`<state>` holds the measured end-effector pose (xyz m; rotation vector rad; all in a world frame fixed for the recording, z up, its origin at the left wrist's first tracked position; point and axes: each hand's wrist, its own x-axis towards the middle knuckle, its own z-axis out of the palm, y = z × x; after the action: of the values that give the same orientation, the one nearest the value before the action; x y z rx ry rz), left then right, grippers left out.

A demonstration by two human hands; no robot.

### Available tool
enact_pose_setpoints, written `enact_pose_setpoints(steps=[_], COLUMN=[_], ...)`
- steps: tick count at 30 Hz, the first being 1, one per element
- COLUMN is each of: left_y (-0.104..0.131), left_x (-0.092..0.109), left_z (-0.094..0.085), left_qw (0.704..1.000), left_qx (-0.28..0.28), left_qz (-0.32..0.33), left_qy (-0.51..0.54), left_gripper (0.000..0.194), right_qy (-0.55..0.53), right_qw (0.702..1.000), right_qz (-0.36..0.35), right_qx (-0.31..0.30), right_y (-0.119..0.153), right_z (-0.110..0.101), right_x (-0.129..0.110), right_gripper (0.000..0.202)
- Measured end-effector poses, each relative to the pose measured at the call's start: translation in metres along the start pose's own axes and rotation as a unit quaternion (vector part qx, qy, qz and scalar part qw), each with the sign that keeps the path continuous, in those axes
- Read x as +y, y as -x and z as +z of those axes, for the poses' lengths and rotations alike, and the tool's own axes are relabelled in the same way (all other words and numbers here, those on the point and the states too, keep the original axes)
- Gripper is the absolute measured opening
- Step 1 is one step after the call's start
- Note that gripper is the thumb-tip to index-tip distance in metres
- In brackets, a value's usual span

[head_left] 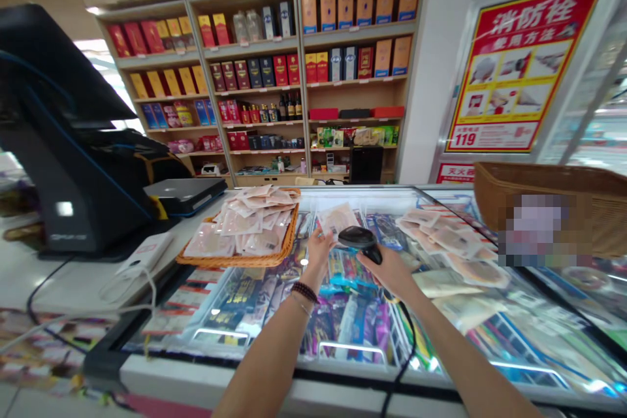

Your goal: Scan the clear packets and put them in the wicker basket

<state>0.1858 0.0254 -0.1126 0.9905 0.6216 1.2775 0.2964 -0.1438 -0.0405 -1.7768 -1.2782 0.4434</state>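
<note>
My right hand (385,268) is wrapped round the handle of a black barcode scanner (356,236), its cable running down over the front of the freezer. In my left hand (319,249) a flat, pale packet (337,217) is pinched at its lower left edge. The scanner's head sits just right of my left fingers, over the packet's lower edge. To the left, an orange wicker tray (289,245) holds a heap of similar packets (255,215). Several more flat packets (448,238) lie loosely piled on the glass to the right of my right hand.
Beneath my hands is a glass-topped freezer (235,346) with colourful packs inside. A dark checkout terminal (73,163), a black flat device (189,192) and a white box with cables (145,253) stand left. A brown basket (602,209) stands right. Shelves of boxes (267,72) line the back.
</note>
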Motion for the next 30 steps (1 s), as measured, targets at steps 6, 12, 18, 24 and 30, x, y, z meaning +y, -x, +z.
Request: enact_pose_setpoints(steps=[6, 12, 18, 24, 30], left_y=[0.005, 0.007, 0.006, 0.005, -0.004], left_x=[0.002, 0.004, 0.002, 0.006, 0.004], left_z=[0.003, 0.002, 0.001, 0.002, 0.031], left_qw=[1.000, 1.000, 0.999, 0.999, 0.998], left_qx=[-0.011, -0.010, -0.001, -0.006, -0.023], left_qz=[0.017, 0.021, 0.013, 0.015, -0.042], left_qy=[-0.011, -0.012, -0.029, -0.038, -0.030], left_gripper=[0.047, 0.037, 0.035, 0.044, 0.039], right_qy=[0.010, 0.037, 0.023, -0.025, -0.083], right_qw=[1.000, 0.999, 1.000, 1.000, 0.994], right_qz=[-0.003, 0.001, 0.000, 0.002, 0.032], right_qx=[0.002, 0.003, 0.003, 0.002, 0.056], right_y=[0.000, 0.000, 0.001, 0.002, -0.001], right_z=[-0.001, 0.000, 0.000, -0.009, -0.048], right_x=[0.003, 0.002, 0.000, 0.000, 0.032], right_gripper=[0.026, 0.029, 0.031, 0.030, 0.033])
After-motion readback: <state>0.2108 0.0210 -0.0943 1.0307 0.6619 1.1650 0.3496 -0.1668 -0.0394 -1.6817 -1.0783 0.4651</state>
